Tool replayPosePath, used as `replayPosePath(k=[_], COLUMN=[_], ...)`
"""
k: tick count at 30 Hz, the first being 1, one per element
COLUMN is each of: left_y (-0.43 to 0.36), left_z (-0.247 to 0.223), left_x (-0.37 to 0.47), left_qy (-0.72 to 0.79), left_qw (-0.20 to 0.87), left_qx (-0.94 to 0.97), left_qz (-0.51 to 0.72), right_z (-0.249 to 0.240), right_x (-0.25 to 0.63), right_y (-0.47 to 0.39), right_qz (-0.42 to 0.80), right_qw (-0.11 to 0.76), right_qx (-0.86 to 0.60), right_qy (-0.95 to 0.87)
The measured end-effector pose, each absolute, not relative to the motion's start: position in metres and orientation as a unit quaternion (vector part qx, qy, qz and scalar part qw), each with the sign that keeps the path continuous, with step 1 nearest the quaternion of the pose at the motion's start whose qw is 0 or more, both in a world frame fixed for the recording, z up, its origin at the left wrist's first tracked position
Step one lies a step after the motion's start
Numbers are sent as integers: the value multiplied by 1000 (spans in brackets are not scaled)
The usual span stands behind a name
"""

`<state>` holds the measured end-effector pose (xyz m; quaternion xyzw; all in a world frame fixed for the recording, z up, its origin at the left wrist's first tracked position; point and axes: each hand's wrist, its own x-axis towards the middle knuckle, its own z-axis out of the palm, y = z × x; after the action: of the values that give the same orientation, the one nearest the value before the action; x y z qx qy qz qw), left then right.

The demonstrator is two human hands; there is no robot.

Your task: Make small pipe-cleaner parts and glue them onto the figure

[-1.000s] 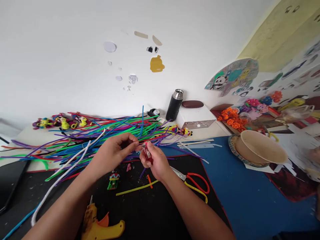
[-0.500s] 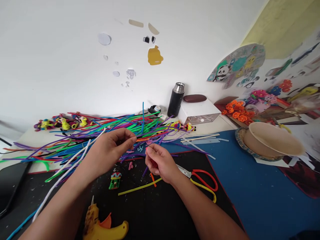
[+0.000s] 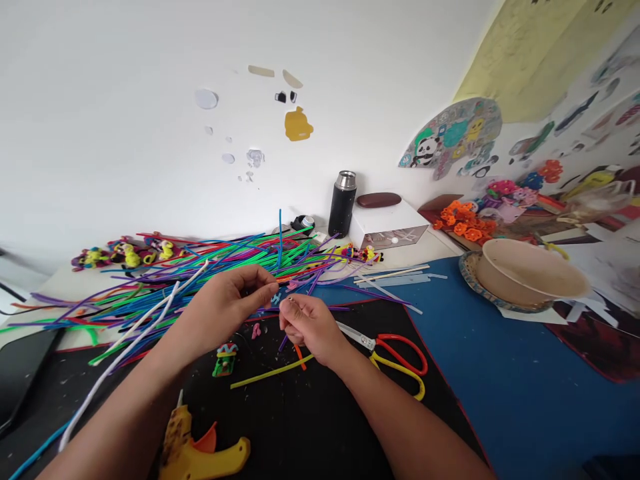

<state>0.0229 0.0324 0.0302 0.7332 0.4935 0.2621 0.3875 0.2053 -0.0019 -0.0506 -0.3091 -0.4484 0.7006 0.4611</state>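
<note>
Above the black mat, my left hand [image 3: 233, 303] is closed in a pinch, thumb against forefinger; anything between them is too small to make out. Close to its right, my right hand [image 3: 315, 330] has its fingers curled and thumb pressed down on something tiny that I cannot name. Under my right hand lie a yellow pipe cleaner [image 3: 265, 379], a short orange piece [image 3: 300, 358] and red-and-yellow-handled scissors [image 3: 400, 355], partly covered by the hand. Below my left hand are a small green figure [image 3: 225, 360] and a pink twisted bit [image 3: 256, 331].
A yellow glue gun [image 3: 200, 457] lies at the front. Colourful pipe cleaners [image 3: 235, 260] are heaped along the back, with finished figures [image 3: 127, 253] at left. Further right stand a black flask [image 3: 343, 207], a white box [image 3: 390, 220] and a beige bowl [image 3: 535, 270].
My two hands have come slightly closer together, fingertips nearly meeting. The camera view has turned a little, so the scene sits further left. The objects on the mat have stayed in place.
</note>
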Motion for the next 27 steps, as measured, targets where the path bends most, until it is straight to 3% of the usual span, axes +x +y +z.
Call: replayPosePath(k=[10,27], left_y=[31,28], left_z=[29,28], left_x=[26,31], left_qy=[495,490], left_qw=[408,397], left_qx=[725,737], left_qz=[250,245], right_z=[-70,-55], right_x=[198,196], right_y=[-1,-9], right_qz=[599,542], right_qw=[492,467], right_qx=[-418,-475], right_qy=[-474,-513])
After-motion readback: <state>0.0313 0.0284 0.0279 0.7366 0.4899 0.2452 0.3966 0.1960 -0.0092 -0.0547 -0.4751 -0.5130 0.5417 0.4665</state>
